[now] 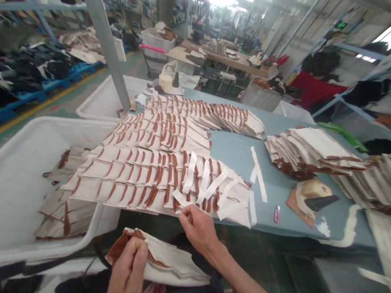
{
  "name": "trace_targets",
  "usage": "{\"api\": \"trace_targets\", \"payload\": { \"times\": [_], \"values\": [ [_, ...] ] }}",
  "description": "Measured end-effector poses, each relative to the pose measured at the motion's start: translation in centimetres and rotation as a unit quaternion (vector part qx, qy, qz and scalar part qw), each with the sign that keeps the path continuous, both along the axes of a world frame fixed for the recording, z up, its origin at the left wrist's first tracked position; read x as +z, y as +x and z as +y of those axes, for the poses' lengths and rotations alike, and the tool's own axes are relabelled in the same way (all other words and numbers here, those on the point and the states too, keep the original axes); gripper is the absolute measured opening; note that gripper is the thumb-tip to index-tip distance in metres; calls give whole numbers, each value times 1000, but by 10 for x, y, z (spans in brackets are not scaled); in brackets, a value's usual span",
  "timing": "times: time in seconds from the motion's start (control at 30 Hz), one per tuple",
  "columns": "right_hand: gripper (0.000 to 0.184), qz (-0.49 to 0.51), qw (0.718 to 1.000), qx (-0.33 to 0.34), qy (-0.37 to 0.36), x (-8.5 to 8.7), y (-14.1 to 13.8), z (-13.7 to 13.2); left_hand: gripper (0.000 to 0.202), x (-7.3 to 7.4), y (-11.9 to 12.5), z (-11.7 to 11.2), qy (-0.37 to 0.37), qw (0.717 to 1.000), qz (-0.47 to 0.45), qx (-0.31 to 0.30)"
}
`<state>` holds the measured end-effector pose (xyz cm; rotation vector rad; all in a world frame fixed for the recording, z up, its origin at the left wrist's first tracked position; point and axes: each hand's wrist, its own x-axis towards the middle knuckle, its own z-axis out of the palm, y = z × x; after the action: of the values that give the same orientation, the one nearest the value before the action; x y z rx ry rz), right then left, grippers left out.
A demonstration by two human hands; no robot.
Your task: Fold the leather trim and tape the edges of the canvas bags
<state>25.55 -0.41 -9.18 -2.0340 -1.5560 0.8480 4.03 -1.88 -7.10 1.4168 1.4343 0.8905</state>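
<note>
My left hand is closed around the brown-trimmed end of a folded cream fabric piece, which lies across my lap. At the near table edge my right hand is pinched at the lower end of a white strip. Other white strips lie loosely across overlapping rows of cream fabric pieces with brown edging. Those rows cover the left part of the blue-grey table and overhang its edge. The tips of my right fingers partly hide the strip's end.
A white bin holding more fabric pieces stands at the left. On the table's right are a pink cutter, a tape roll on a brown scrap, and stacked cream pieces. A grey post rises behind the bin.
</note>
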Motion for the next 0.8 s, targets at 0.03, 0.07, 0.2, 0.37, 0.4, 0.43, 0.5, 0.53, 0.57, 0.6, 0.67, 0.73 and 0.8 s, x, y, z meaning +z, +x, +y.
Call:
{"api": "trace_targets", "payload": {
  "times": [0.03, 0.07, 0.2, 0.37, 0.4, 0.43, 0.5, 0.53, 0.57, 0.6, 0.67, 0.73, 0.8],
  "values": [
    [20, -31, 999, -27, -2, -7, 9, 7, 49, 5, 2, 1, -7, 1000, -3, -1],
    [18, -56, 997, -45, -4, -13, 16, 14, 48, 9, 5, 1, -15, 1000, -6, 0],
    [13, -117, 991, -65, -9, -40, 20, 32, 45, 15, 13, -2, -45, 999, -10, 17],
    [13, -147, 986, -83, 2, -70, -1, 47, 46, 9, 9, -1, -64, 998, -1, 20],
    [13, -149, 985, -86, 7, -74, -3, 48, 47, 6, 7, 0, -66, 998, 1, 16],
    [14, -150, 985, -89, 11, -77, -5, 49, 47, 4, 5, 1, -68, 998, 3, 11],
    [15, -149, 985, -90, 19, -82, -6, 50, 48, 0, 0, 3, -71, 997, 10, -2],
    [15, -147, 985, -91, 21, -84, -6, 49, 48, -3, -3, 3, -71, 997, 13, -11],
    [16, -146, 985, -94, 21, -85, -6, 49, 48, -5, -5, 4, -71, 997, 16, -21],
    [19, -144, 984, -98, 21, -85, -6, 49, 48, -7, -8, 5, -69, 997, 19, -30],
    [26, -141, 984, -105, 17, -86, -6, 48, 47, -11, -13, 6, -67, 996, 24, -46],
    [30, -136, 985, -108, 12, -85, -7, 48, 47, -13, -16, 6, -64, 996, 30, -53],
    [26, -133, 985, -111, 4, -85, -7, 50, 48, -14, -18, 6, -61, 996, 34, -57]
  ]
}}
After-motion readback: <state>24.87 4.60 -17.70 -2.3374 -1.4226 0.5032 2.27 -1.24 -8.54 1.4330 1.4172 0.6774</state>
